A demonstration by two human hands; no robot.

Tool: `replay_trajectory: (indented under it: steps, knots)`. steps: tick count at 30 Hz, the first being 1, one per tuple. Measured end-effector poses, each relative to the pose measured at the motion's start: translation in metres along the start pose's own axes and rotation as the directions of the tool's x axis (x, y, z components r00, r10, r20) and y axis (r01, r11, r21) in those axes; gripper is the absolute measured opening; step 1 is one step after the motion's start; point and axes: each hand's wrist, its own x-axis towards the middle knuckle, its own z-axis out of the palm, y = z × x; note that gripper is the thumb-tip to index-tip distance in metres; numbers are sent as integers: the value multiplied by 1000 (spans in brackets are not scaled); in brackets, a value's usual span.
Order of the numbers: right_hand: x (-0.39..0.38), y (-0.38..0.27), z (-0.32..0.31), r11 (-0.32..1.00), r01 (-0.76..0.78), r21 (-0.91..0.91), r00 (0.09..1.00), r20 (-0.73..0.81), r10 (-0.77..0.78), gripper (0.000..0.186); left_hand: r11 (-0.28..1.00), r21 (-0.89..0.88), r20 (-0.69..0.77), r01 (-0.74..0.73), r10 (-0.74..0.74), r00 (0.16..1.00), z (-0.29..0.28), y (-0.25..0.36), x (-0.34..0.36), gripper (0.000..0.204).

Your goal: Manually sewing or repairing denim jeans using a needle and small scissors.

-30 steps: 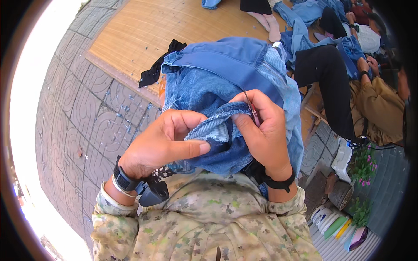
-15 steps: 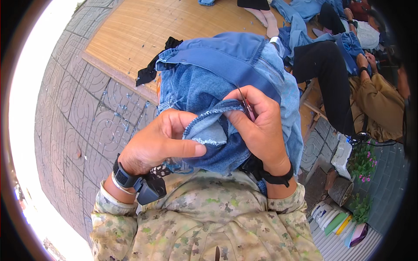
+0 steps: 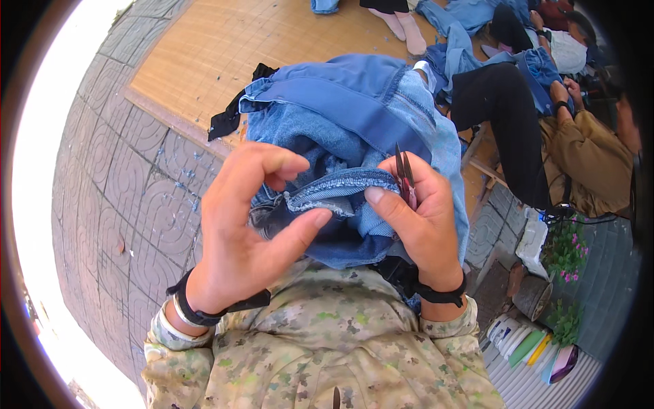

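Note:
Folded blue denim garments [image 3: 334, 102] fill my lap, a smooth blue band across the top and a doubled seam with frayed pale threads [image 3: 330, 191] in the middle. My left hand [image 3: 245, 225] is open just left of that seam, its thumb and curved fingers apart with nothing between them. My right hand [image 3: 426, 232] pinches the seam under its thumb and also holds small thread snips [image 3: 405, 177], blades pointing up.
A woven mat [image 3: 197, 41] bears a black cloth [image 3: 225, 119] and other jeans. At the right sit co-workers [image 3: 565, 163] with denim. Paving [image 3: 122, 204] lies left; potted plants [image 3: 565, 252] and stacked colourful items [image 3: 531, 347] are at lower right.
My left hand has let go of the fabric and risen, its fingers spreading apart. The snips in my right hand now point more upright, and that hand has turned slightly.

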Motion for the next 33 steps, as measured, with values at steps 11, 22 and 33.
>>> replay_trajectory:
  steps: [11, 22, 33]
  knots:
    - [-8, 3, 2, 978, 23, 206, 995, -99, -3, 9, 787, 429, 280, -444, 351, 893, 27, 5, -16, 29]
    - [15, 15, -16, 990, 25, 138, 984, -176, 0, 6, 738, 377, 189, -560, 530, 826, 20, 1, -15, 19]
    - [-23, 5, -28, 865, 250, -435, 967, 61, -248, 18, 895, 176, 386, -410, 320, 865, 4, 2, -26, 28]
